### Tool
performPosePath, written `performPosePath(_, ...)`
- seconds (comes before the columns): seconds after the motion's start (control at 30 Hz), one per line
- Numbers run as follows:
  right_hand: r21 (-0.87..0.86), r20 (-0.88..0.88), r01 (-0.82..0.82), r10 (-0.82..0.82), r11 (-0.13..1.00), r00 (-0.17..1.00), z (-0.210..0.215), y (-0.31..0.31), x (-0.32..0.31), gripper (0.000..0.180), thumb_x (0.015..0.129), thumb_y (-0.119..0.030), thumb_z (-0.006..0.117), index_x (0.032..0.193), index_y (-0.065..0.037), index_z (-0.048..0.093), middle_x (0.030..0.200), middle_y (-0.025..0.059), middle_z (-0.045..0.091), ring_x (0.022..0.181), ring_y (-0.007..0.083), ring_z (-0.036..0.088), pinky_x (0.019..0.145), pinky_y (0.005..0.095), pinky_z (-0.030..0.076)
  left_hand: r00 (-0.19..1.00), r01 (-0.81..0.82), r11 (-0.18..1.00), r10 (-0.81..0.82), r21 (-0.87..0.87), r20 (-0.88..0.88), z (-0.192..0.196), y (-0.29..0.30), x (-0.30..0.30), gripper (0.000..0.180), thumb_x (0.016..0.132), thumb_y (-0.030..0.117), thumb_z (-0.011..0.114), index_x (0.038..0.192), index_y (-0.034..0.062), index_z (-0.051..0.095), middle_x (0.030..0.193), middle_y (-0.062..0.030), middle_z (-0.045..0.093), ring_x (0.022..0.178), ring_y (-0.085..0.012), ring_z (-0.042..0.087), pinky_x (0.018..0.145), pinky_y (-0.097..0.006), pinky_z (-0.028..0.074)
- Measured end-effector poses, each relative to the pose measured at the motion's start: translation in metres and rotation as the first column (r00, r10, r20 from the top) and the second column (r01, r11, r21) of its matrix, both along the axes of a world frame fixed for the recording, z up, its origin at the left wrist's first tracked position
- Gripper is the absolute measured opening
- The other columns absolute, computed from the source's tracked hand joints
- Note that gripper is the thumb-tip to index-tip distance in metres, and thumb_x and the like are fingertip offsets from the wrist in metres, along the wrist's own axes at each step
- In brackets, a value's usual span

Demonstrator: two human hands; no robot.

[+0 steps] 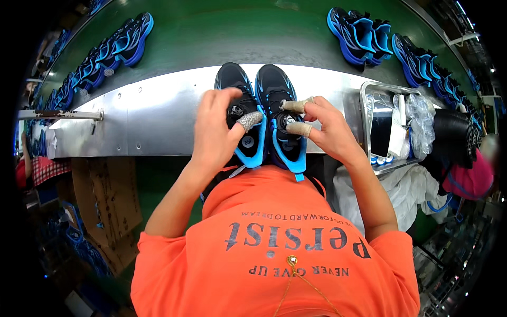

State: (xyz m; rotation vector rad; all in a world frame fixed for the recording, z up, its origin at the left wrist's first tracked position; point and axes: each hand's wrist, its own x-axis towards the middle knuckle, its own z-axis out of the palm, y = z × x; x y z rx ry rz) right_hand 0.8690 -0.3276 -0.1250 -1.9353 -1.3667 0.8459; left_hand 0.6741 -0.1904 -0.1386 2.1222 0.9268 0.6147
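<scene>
Side by side in front of me stand two black sneakers with blue trim, toes pointing away: a left sneaker (232, 79) and a right sneaker (272, 82). My left hand (215, 119) is over the left one, slightly blurred. Its covered thumb lies across the tongue by a round black dial, with the index finger bent apart above it. On the right sneaker, my right hand (322, 124) has its covered thumb and index finger about the dial (289, 120) at the tongue. A round sticker shows on the left insole (247, 141).
The sneakers rest on a metal ledge (163, 105) along a green conveyor belt (237, 31). Rows of similar sneakers line the belt at left (132, 39) and right (351, 37). A metal tray (364, 113) of plastic bags and a dark-screened device stands right. A cardboard box (108, 195) is below left.
</scene>
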Motion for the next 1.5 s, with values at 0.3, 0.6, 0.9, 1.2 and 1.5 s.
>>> performPosePath(0.3,0.010,0.030,-0.003,0.003,1.000,1.000,-0.008,0.014,0.005,0.030,0.086,-0.017,0.072,0.115,-0.008,0.069,0.089,0.0104,0.056,0.079,0.0218,0.058,0.072,0.0328,0.048,0.949,0.316,0.930,-0.314,-0.189,0.038,-0.018,0.020,-0.013,0.024,0.080,0.001,0.063,0.103,0.0046,0.067,0.103,-0.0045,0.065,0.093,-0.0207,0.057,0.081,-0.031,0.046)
performPosePath(0.6,-0.018,0.035,-0.021,0.021,1.000,0.999,-0.008,0.029,0.005,0.026,0.086,-0.016,0.070,0.110,-0.007,0.071,0.088,0.0112,0.059,0.078,0.0230,0.059,0.072,0.0339,0.048,0.773,0.625,0.780,-0.614,0.026,-0.163,-0.017,0.029,0.001,0.026,0.070,-0.006,0.064,0.094,0.0038,0.064,0.097,-0.0054,0.064,0.087,-0.0254,0.055,0.080,-0.036,0.045)
performPosePath(0.9,-0.001,-0.037,-0.034,0.034,0.999,0.999,-0.016,0.046,0.012,0.021,0.087,-0.017,0.069,0.104,-0.006,0.073,0.082,0.0138,0.060,0.078,0.0261,0.059,0.071,0.0358,0.047,0.869,0.484,0.829,-0.492,-0.280,0.046,-0.011,0.033,-0.016,0.042,0.076,0.001,0.060,0.118,0.0062,0.061,0.105,-0.0067,0.061,0.090,-0.0218,0.053,0.081,-0.032,0.046)
performPosePath(1.2,-0.026,0.082,-0.143,0.145,0.989,0.986,-0.025,0.057,0.016,0.023,0.090,-0.016,0.066,0.112,-0.010,0.073,0.086,0.0082,0.060,0.074,0.0163,0.054,0.070,0.0296,0.047,0.885,0.455,0.827,-0.462,-0.331,0.063,-0.023,0.031,-0.019,0.041,0.078,0.003,0.065,0.119,0.0058,0.062,0.100,-0.0042,0.060,0.091,-0.0174,0.051,0.079,-0.030,0.044)
performPosePath(1.5,-0.041,-0.023,-0.075,0.074,0.996,0.997,-0.027,0.060,0.014,0.020,0.089,-0.018,0.065,0.103,-0.006,0.073,0.084,0.0150,0.062,0.080,0.0282,0.060,0.071,0.0361,0.048,0.991,0.134,0.938,-0.129,-0.318,0.038,-0.026,0.010,-0.018,0.037,0.078,0.008,0.070,0.114,0.0045,0.064,0.098,-0.0051,0.063,0.089,-0.0178,0.052,0.083,-0.031,0.045)
